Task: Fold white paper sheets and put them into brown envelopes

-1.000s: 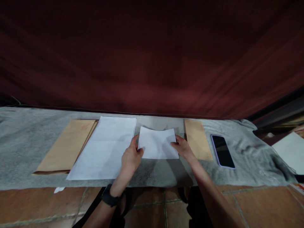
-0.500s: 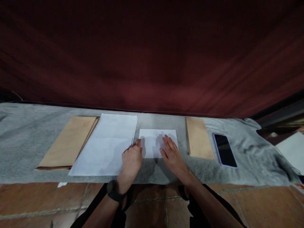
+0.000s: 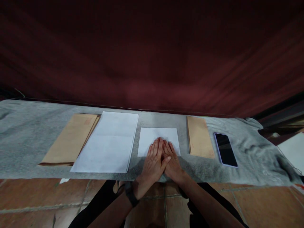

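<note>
A small folded white sheet (image 3: 158, 136) lies flat on the grey cloth (image 3: 28, 139) in front of me. Both my hands rest on its near edge, side by side and touching. My left hand (image 3: 153, 161) lies flat with fingers stretched out, partly over my right hand (image 3: 173, 158), which is also flat on the paper. A black watch sits on my left wrist. Left of the folded sheet lies a stack of large white paper (image 3: 109, 142).
A pile of brown envelopes (image 3: 70, 139) lies at the left, a single narrow brown envelope (image 3: 199, 141) at the right, then a dark phone (image 3: 225, 149). A dark red curtain (image 3: 152, 53) hangs behind. Tiled floor (image 3: 249, 202) lies in front. More white paper (image 3: 293, 150) shows at the far right.
The folded sheet, first held up by both hands at its sides, now lies flat. My left hand has moved right from the sheet's left edge to join my right hand on it.
</note>
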Tool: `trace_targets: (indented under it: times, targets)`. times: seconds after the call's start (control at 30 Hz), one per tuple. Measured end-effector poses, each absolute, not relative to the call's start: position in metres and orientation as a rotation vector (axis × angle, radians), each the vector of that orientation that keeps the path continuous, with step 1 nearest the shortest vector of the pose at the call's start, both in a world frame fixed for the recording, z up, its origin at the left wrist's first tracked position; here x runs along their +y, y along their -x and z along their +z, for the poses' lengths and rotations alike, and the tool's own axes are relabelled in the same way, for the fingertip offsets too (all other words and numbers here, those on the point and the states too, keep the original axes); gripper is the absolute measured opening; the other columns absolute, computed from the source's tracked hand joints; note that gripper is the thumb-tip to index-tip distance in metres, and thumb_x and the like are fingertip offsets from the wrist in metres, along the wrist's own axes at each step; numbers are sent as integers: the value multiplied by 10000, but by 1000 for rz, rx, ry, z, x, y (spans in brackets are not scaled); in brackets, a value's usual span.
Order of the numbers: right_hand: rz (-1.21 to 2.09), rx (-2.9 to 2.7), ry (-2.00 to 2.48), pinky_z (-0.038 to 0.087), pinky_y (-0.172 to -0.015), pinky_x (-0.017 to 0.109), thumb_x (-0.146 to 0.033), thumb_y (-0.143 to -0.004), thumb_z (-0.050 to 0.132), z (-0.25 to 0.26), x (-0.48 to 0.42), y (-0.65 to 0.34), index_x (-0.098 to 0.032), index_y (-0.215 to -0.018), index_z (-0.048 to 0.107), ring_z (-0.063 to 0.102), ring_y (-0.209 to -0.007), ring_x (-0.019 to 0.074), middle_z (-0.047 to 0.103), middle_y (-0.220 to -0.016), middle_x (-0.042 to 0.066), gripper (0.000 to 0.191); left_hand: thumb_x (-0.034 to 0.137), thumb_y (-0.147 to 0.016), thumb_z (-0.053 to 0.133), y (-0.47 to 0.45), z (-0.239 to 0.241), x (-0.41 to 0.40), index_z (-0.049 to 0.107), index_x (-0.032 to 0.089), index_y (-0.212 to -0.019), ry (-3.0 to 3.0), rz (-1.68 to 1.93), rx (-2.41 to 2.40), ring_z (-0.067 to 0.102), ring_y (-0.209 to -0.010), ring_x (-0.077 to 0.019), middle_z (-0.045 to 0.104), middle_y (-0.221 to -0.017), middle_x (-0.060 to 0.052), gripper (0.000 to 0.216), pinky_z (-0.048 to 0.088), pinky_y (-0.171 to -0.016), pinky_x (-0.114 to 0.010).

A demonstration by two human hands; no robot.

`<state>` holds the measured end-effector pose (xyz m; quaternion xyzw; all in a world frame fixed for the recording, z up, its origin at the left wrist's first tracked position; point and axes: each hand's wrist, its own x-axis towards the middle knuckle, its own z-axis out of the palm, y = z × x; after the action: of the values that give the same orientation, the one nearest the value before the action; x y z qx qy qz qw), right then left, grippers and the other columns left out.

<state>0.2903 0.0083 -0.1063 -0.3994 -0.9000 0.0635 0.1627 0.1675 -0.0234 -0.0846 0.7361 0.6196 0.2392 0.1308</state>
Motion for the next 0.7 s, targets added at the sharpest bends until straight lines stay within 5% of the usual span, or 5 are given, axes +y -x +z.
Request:
trace_targets:
  times: [0.4, 0.7]
  targets:
    - [158, -2575, 1224, 230, -1254, 557, -226, -1042, 331, -105, 10, -296, -148, -1627, 79, 202, -1548, 258, 228, -1666, 120, 642, 556, -1023, 346, -156, -98, -27, 207, 73, -1595, -2236, 560, 2003, 265, -1532, -280, 339, -1621, -200, 761, 270, -1241, -495]
    - [142, -2416, 1389, 262, -1227, 554, -378, -1059, 379, -106, 16, -316, -124, -1629, 112, 274, -1523, 316, 248, -1654, 172, 679, 608, -999, 369, -142, -92, -32, 320, 50, -1557, -2200, 564, 2102, 268, -1527, -318, 339, -1613, -218, 791, 273, -1234, -505]
